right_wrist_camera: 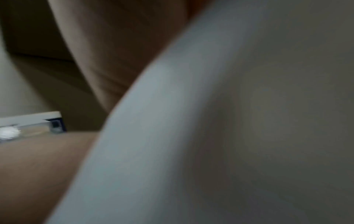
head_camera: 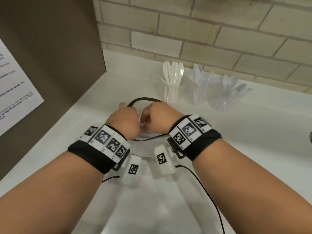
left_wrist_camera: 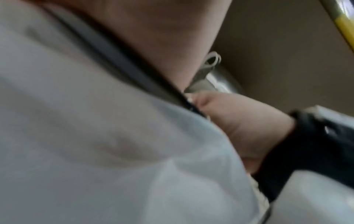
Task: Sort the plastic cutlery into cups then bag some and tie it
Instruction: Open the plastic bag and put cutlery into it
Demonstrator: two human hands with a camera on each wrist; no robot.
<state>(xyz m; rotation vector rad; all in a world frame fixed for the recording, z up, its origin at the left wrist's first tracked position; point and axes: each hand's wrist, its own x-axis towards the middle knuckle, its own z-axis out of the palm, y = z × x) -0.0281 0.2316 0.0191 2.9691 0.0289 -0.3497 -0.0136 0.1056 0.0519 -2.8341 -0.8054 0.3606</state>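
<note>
My left hand (head_camera: 124, 121) and right hand (head_camera: 158, 118) are fists held close together over the neck of a clear plastic bag (head_camera: 152, 200) that lies on the white counter (head_camera: 253, 149). A black tie (head_camera: 143, 99) arcs in a loop from one fist to the other, and each hand grips an end. In the left wrist view the black tie (left_wrist_camera: 134, 68) runs across the blurred bag (left_wrist_camera: 95, 136) towards my right hand (left_wrist_camera: 239, 121). The right wrist view shows only the blurred bag (right_wrist_camera: 210, 121). Behind stand three clear cups: knives (head_camera: 172, 92), forks (head_camera: 197, 93), spoons (head_camera: 226, 97).
A brown panel (head_camera: 50, 56) with a printed paper notice (head_camera: 15, 92) walls off the left side. A pale brick wall (head_camera: 202, 31) backs the counter. A grey object (head_camera: 310, 137) pokes in at the right edge. Thin black wrist cables (head_camera: 207, 191) trail over the bag.
</note>
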